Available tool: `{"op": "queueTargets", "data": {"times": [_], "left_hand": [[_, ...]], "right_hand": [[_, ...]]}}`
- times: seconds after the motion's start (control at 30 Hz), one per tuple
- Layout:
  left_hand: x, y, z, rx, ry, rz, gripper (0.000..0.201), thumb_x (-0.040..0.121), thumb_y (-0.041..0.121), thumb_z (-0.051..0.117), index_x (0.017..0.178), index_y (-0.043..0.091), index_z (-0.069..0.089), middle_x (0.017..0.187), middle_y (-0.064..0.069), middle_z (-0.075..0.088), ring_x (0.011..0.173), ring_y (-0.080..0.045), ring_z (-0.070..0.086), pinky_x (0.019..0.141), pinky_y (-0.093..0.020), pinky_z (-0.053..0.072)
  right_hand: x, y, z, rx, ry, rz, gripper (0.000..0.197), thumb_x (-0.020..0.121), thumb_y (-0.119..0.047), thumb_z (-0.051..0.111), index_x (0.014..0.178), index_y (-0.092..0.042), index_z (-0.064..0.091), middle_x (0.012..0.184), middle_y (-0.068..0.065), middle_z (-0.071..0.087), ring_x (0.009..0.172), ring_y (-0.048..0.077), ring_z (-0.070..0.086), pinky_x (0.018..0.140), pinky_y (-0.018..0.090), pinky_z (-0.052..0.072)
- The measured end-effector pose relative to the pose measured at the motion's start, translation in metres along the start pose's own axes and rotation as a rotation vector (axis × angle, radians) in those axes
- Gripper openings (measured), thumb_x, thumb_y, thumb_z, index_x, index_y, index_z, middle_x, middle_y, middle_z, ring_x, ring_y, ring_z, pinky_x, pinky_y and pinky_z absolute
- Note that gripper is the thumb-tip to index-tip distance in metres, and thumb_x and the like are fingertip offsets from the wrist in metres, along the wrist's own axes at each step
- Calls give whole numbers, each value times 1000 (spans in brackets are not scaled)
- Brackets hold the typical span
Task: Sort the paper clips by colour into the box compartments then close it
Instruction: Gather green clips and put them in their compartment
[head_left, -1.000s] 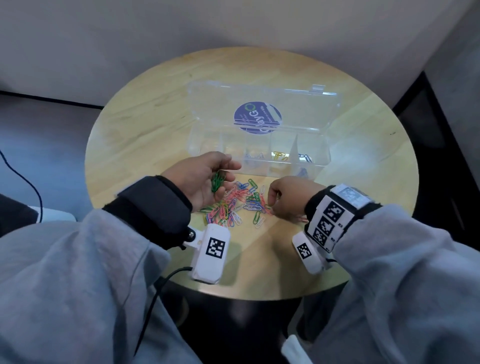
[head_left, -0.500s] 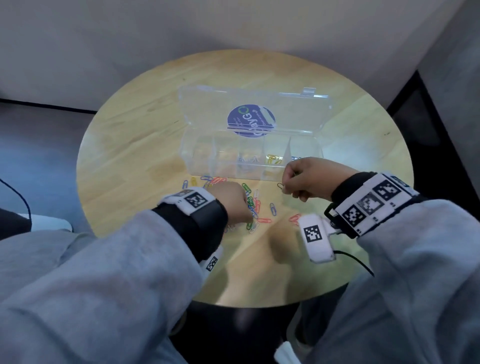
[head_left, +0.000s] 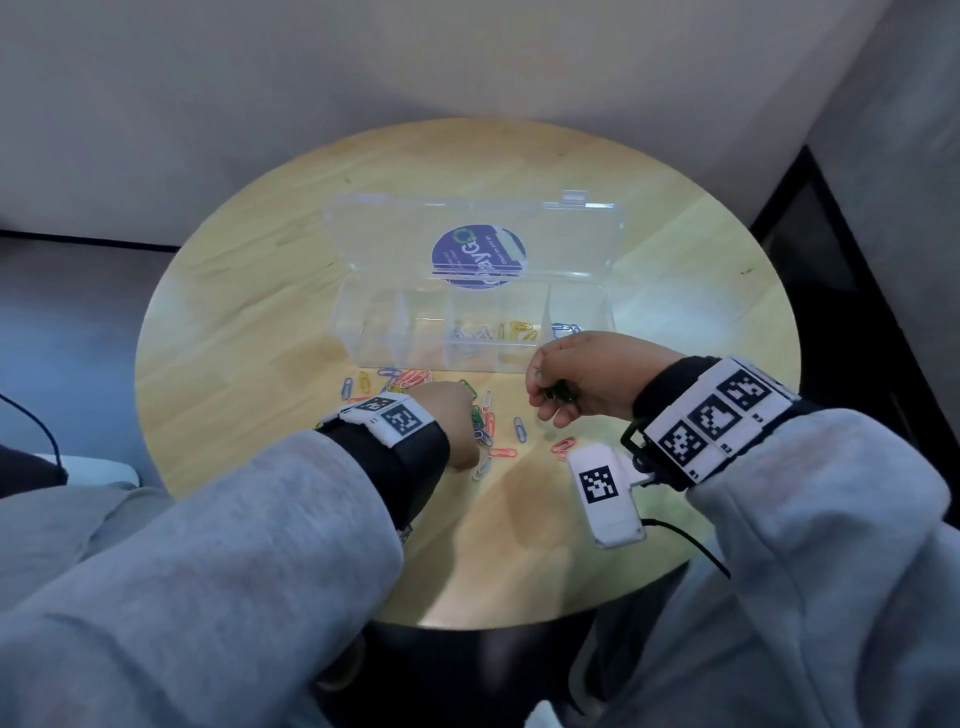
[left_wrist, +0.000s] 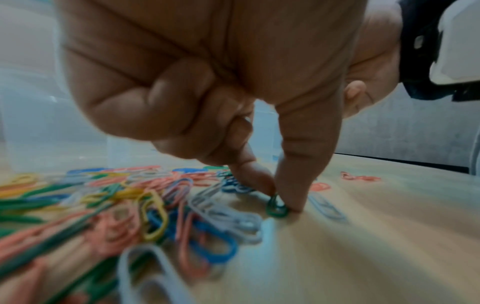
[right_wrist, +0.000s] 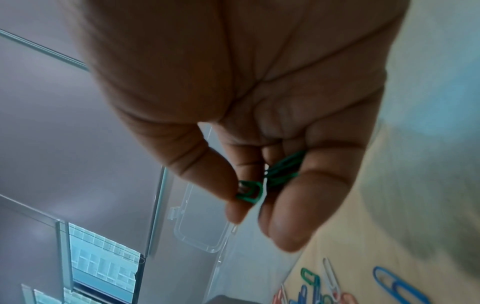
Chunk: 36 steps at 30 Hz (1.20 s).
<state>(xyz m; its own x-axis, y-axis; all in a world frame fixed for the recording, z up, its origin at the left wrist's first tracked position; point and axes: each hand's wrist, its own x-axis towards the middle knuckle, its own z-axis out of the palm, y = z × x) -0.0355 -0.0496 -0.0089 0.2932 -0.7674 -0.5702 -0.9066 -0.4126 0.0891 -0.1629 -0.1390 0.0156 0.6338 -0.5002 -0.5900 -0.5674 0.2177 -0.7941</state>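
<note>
A clear plastic box (head_left: 470, 358) with its lid (head_left: 384, 234) standing open sits mid-table; white, yellow and blue clips lie in its compartments. In front of it spreads a loose pile of coloured paper clips (head_left: 410, 379). My left hand (head_left: 449, 421) is down on the pile, and its finger and thumb pinch a green clip (left_wrist: 276, 206) against the table. My right hand (head_left: 576, 376) hovers just before the box's right end, holding a small bunch of green clips (right_wrist: 280, 170) between thumb and fingers.
The round wooden table (head_left: 260, 291) stands against a pale wall. Stray red clips (head_left: 563, 446) and a blue clip (head_left: 518, 428) lie between my hands. A dark gap (head_left: 852, 291) runs along the table's right side.
The green clips went from my left hand to my right, which rose toward the box. My left hand turned over and dropped onto the pile, pinching a green clip.
</note>
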Motion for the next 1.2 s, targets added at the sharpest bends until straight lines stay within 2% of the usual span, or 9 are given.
{"op": "queueTargets", "data": {"times": [0.17,0.33,0.47,0.6,0.7,0.87,0.97,1.1,1.2], "left_hand": [[1,-10,2,-71,-15,-24,9,71,9,57,75,16,61,68,-5,56,61,-23,54,58,-24,42],[-5,-23,-5,-275,-10,-24,5,68,13,63,65,17,62,61,-2,59,57,-19,55,54,-19,41],[-10,-45,-20,-647,-63,16,16,69,15,70,59,16,58,60,-4,54,46,-14,42,50,-19,33],[-11,-63,-34,-1131,-54,-7,35,84,-10,49,58,11,40,54,-9,47,31,-5,36,35,-11,28],[-10,-74,-43,-1309,-30,17,34,86,-11,45,62,13,42,55,-6,47,36,-6,39,35,-11,29],[-7,-83,-59,-1467,-34,-32,15,91,6,49,84,13,59,66,-2,48,43,-6,46,39,-11,37],[0,-83,-70,-1477,-31,-27,17,91,7,44,86,10,60,71,-4,50,44,-7,53,42,-12,45],[11,-83,-84,-1545,16,-13,26,95,24,45,84,5,59,78,-9,55,67,-17,59,52,-16,54],[20,-80,-90,-1550,27,-1,30,95,34,46,85,7,55,83,-10,57,74,-20,59,63,-24,55]], "right_hand": [[2,1,2,43,4,0,24,91,3,39,72,-4,51,70,11,54,58,19,51,44,19,47],[2,2,3,83,12,11,25,91,3,39,71,-5,52,70,11,54,57,18,53,45,19,48],[2,0,4,149,-7,13,33,88,11,28,72,-6,51,72,11,53,59,18,53,47,19,50],[2,-3,7,280,-12,-8,37,83,15,22,77,-6,51,77,13,54,66,20,56,57,22,52],[2,-6,11,379,-1,-20,38,84,16,22,87,-4,54,80,13,56,72,20,57,65,23,53],[11,-19,17,553,35,-51,31,86,11,27,93,0,55,87,15,57,79,22,59,68,22,56],[23,-37,24,592,75,-85,22,90,6,33,92,1,54,88,17,55,78,23,58,70,23,55],[38,-62,35,553,63,-93,23,88,8,30,92,0,51,90,17,52,81,23,54,70,24,52],[47,-75,42,505,73,-86,25,85,10,28,92,0,50,90,15,46,76,21,50,69,24,47]]}}
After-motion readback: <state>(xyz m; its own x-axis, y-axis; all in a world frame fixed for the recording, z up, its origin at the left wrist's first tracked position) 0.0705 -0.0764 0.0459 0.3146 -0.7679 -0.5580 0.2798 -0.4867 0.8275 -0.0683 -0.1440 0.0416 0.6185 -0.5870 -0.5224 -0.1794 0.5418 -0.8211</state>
